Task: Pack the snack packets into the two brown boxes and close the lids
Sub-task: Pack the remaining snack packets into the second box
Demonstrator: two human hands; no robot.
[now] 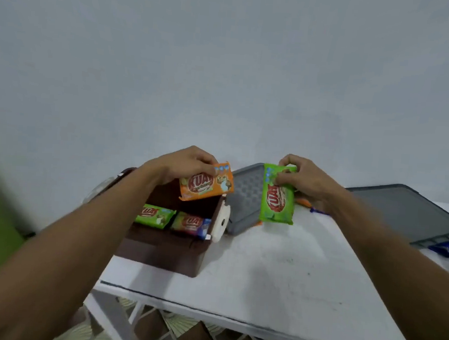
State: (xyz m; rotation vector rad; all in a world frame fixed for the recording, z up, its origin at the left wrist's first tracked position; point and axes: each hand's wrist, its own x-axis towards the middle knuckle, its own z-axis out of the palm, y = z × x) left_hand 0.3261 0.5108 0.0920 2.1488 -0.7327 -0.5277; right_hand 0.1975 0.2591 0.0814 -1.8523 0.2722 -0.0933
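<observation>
Glossy foil green packet [277,200]; matt white table [277,274].

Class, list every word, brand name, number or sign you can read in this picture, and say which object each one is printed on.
"KUA": orange packet in the left hand; logo's end and smaller print blurred.
"KUA": green packet in the right hand, running down its length; rest blurred.
"KUA": green packet in the box.
"KUA": dark packet in the box, faint.
No readable numbers or signs elsewhere.

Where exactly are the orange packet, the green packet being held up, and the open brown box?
orange packet [207,182]: head view, on its printed front, held by the left hand.
green packet [278,200]: head view, on its red logo, held by the right hand.
brown box [164,253]: head view, on its near outer wall.
</observation>
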